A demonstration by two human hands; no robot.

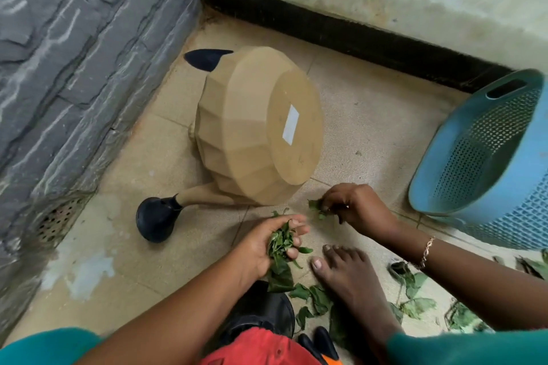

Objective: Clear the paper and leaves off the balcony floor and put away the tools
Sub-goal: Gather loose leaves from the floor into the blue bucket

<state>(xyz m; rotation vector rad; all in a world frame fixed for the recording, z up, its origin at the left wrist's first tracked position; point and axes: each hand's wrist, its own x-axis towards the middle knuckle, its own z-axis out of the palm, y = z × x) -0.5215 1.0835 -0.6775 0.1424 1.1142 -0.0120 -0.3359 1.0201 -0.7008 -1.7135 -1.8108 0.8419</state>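
Observation:
My left hand (pixel 267 246) is cupped around a bunch of small green leaves (pixel 280 241) low over the tiled floor. Just to its right, my right hand (pixel 355 209) pinches a few more leaves (pixel 316 208) on the floor, beside the base of a tan watering can. More loose leaves (pixel 314 296) lie scattered around my bare foot (pixel 347 272) and further off at the lower right (pixel 415 302). No paper shows in this view.
The tan watering can (pixel 258 127) lies on its side, its black spout head (pixel 157 219) pointing left. A blue mesh basket (pixel 486 151) leans at the right. A floor drain (pixel 59 216) sits by the grey stone wall. A red and black tool (pixel 261 335) lies below my arms.

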